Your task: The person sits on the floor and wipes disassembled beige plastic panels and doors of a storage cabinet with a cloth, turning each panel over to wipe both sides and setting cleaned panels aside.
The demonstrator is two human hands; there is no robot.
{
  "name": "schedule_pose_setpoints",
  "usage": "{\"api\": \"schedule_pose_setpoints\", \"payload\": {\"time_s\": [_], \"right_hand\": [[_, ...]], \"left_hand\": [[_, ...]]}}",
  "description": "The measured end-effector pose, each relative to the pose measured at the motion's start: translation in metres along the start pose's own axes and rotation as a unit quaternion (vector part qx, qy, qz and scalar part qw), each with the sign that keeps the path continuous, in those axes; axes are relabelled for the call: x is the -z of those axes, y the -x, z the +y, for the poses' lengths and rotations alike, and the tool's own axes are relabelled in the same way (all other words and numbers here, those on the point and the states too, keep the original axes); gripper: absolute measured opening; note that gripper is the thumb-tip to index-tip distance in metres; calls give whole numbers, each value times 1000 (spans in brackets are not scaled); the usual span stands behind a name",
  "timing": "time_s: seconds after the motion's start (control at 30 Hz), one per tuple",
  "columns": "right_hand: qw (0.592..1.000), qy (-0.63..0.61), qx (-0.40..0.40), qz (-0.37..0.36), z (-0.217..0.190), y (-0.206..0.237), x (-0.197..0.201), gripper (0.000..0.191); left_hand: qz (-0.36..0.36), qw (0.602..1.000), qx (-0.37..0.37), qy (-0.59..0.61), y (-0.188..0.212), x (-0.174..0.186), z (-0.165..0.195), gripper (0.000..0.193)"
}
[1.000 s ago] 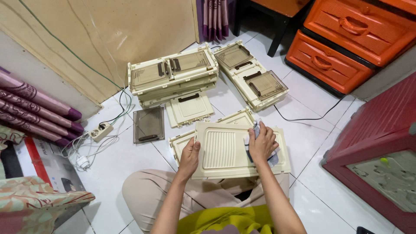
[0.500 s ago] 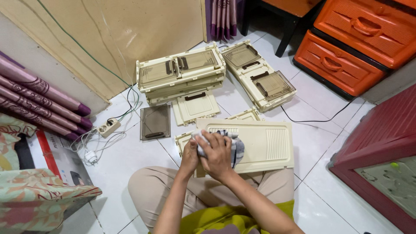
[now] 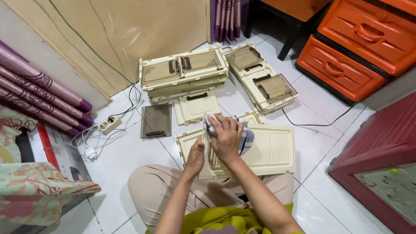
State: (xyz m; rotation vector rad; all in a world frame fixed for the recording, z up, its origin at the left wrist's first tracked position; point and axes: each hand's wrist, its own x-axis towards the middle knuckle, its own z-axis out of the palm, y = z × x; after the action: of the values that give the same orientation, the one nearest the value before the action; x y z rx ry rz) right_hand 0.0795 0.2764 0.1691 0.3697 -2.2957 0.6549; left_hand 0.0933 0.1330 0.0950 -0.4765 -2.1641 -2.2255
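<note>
From above, two orange drawers (image 3: 346, 71) sit shut by the wall (contents hidden). A stack of cream panels (image 3: 184, 71) lies on the white tiled floor (image 3: 125, 160). Nearer, a ribbed cream panel (image 3: 268, 149) rests across the person's lap. The right hand (image 3: 226, 138) presses a checked cloth (image 3: 246, 139) onto its left part, fingers curled over it. The left hand (image 3: 196, 157) grips the panel's left edge, just beside.

I am looking down at a white tiled floor (image 3: 130, 160) carrying cream plastic panels (image 3: 197, 107), stacked cream frames (image 3: 184, 73), a smoky panel (image 3: 156, 120), a power strip (image 3: 109, 125) and orange drawers (image 3: 342, 69)
</note>
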Motion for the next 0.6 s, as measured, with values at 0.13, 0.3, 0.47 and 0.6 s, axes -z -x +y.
{"api": "schedule_pose_setpoints", "payload": {"time_s": [0.13, 0.3, 0.47, 0.6], "right_hand": [[999, 11, 53, 2, -11, 17, 1, 60], [994, -5, 96, -49, -32, 73, 9, 55], [994, -32, 101, -38, -15, 73, 10, 51], [998, -6, 56, 1, 0, 37, 3, 53]], "left_hand": [[-4, 999, 38, 8, -5, 10, -6, 100], [1, 990, 74, 122, -12, 20, -6, 105], [2, 995, 63, 73, -8, 14, 9, 105], [4, 999, 31, 22, -5, 5, 15, 103]]}}
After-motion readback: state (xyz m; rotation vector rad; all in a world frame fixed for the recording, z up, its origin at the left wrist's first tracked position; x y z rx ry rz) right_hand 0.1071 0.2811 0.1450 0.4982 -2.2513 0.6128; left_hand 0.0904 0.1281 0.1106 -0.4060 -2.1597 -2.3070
